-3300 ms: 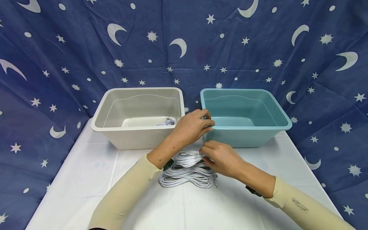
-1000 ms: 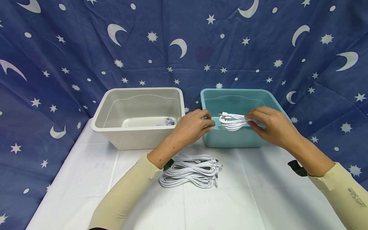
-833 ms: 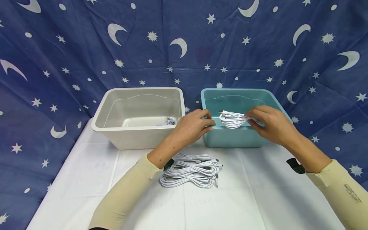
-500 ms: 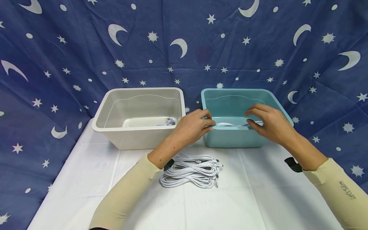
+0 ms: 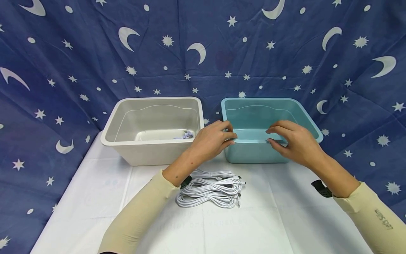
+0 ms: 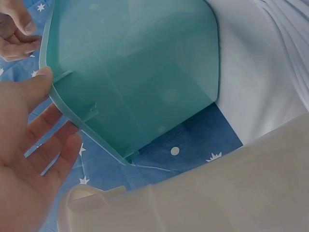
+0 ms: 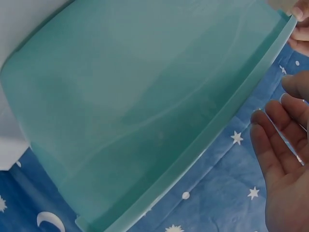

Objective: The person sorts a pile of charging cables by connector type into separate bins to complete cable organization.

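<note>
In the head view, my left hand [image 5: 215, 137] holds the front left corner of the teal bin [image 5: 258, 151]. Its thumb lies on the rim [image 6: 47, 87] in the left wrist view, with the fingers spread behind it. My right hand [image 5: 293, 141] hovers over the front edge of that bin, thumb and fingers parted and nothing between them. No cable shows inside the teal bin from here; its front wall hides part of the floor. Several white bundled charging cables [image 5: 209, 188] lie stacked on the table, partly behind my left forearm.
Left of the teal bin stands a light grey bin [image 5: 152, 153] with a small bundled cable [image 5: 187, 134] inside. Both bins rest on a white-covered table [image 5: 241, 229]. A blue curtain [image 5: 215, 35] with moons and stars hangs behind.
My right hand took a white cable bundle from the pile, carried it over the teal bin and let it go inside, where it dropped from sight. My left hand stayed at the rim.
</note>
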The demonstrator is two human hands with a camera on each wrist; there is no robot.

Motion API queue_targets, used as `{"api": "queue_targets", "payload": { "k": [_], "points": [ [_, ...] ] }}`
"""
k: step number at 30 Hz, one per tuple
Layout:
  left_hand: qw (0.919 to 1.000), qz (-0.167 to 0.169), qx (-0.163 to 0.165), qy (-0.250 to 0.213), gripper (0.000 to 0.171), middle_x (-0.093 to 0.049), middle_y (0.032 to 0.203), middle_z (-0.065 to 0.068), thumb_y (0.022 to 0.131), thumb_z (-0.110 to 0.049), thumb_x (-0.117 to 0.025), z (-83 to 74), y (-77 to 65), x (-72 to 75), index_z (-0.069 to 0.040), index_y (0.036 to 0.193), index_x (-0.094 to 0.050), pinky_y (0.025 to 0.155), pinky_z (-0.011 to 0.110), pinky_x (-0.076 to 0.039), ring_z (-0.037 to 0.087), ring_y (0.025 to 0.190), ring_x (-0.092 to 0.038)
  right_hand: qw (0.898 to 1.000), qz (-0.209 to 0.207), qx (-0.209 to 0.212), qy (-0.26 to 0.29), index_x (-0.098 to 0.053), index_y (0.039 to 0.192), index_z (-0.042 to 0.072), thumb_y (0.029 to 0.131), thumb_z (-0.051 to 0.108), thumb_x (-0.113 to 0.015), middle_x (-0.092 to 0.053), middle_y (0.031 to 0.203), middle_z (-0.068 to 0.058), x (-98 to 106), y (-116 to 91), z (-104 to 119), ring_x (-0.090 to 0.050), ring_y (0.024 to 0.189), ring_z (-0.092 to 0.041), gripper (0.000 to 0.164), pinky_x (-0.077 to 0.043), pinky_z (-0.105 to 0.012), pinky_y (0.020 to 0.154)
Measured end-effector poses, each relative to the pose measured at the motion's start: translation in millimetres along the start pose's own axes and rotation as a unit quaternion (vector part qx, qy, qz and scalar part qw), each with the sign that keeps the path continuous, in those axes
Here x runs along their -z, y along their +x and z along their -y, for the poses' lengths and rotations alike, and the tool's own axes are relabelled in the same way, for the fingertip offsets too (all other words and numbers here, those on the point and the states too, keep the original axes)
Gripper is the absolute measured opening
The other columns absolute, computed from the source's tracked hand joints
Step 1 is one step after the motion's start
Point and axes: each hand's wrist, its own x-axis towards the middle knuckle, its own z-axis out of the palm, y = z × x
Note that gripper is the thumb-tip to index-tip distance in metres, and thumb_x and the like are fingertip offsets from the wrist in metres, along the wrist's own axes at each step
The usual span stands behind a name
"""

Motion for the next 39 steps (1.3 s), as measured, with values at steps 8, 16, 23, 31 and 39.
{"api": "queue_targets", "payload": {
  "k": [8, 16, 23, 31, 39],
  "points": [
    [1.0, -0.001, 0.0, -0.002, 0.021, -0.064, 0.122, -0.006, 0.104, -0.032, -0.071, -0.2, -0.1, 0.1, -0.025, 0.12, -0.081, 0.084, 0.024, -0.051, 0.013, 0.11, -0.059, 1.0, 0.004, -0.012, -0.002, -0.077, 0.106, 0.007, 0.079, 0.005, -0.088, -0.072, 0.107, -0.004, -4.2, -1.8, 15.2, -0.068, 0.098, -0.022, 0.029, -0.052, -0.031, 0.081],
    [1.0, -0.006, 0.001, -0.001, 0.02, -0.065, 0.12, -0.006, 0.103, -0.031, -0.073, -1.0, 0.0, -0.9, -0.025, 0.119, -0.082, 0.084, 0.026, -0.052, 0.013, 0.109, -0.06, 1.0, 0.001, 0.008, 0.021, -0.077, 0.109, 0.007, 0.08, 0.006, -0.087, -0.072, 0.11, -0.003, -7.9, -1.7, 32.1, -0.067, 0.099, -0.021, 0.031, -0.052, -0.03, 0.084],
    [1.0, -0.006, 0.001, 0.003, 0.02, -0.065, 0.121, -0.007, 0.103, -0.032, -0.073, -1.0, -0.2, -1.1, -0.026, 0.119, -0.082, 0.084, 0.026, -0.052, 0.014, 0.109, -0.06, 1.0, 0.022, -0.004, 0.017, -0.076, 0.113, 0.008, 0.085, 0.013, -0.084, -0.071, 0.114, -0.006, -12.8, -2.8, 47.3, -0.068, 0.107, -0.023, 0.03, -0.056, -0.036, 0.091],
    [1.0, -0.002, 0.002, 0.008, 0.02, -0.064, 0.122, -0.006, 0.103, -0.032, -0.072, -1.2, -0.8, -1.9, -0.026, 0.12, -0.081, 0.084, 0.025, -0.052, 0.014, 0.109, -0.06, 0.999, 0.019, 0.018, 0.042, -0.075, 0.115, 0.009, 0.094, 0.021, -0.08, -0.071, 0.116, -0.004, -32.4, -5.5, 61.7, -0.068, 0.108, -0.023, 0.024, -0.059, -0.038, 0.089],
    [0.9999, -0.01, 0.002, 0.005, 0.019, -0.065, 0.121, -0.005, 0.102, -0.03, -0.074, -1.3, -1.7, -1.3, -0.025, 0.119, -0.082, 0.085, 0.026, -0.053, 0.015, 0.111, -0.06, 0.998, 0.005, 0.037, 0.053, -0.075, 0.113, 0.009, 0.086, 0.018, -0.088, -0.072, 0.115, -0.003, -53.4, -5.4, 76.4, -0.069, 0.106, -0.022, 0.031, -0.059, -0.039, 0.09]
  ]
}}
